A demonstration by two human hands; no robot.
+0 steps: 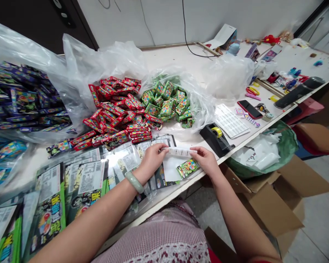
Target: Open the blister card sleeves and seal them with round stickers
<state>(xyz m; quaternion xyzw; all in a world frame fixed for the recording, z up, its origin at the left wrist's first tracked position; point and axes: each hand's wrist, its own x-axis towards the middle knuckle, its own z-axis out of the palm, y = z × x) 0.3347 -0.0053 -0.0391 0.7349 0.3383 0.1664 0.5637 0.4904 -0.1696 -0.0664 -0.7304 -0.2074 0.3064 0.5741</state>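
The label strip (178,152) is held up over the near edge of the table (167,57), its round printed marks upward. The left hand (152,157) pinches one end between thumb and fingertips; the right hand (207,160) pinches the other in the same way, so both hands are closed on the strip. Holding it well seems to call for an even, light pull: enough to keep the span flat, not so much that it creases or tears. Gripping only the very ends should keep fingers off the printed marks.

Just below the strip, at the near edge, lie white paper (172,171) and a small green packet (187,168); whether paper and strip are joined cannot be told. Keeping the wrists raised would probably avoid nudging that packet off the edge.

Right of the hands, along the near edge, stands a tape dispenser (216,140), with a sheet of labels (231,120) behind it and a phone (249,109) farther right. To the left, flat printed pouches (91,177) overlap toward the table's near left corner. Beyond them, toward the far edge, are heaped red packets (113,113), bagged green packets (167,101) and, at the left, purple packets (26,96).
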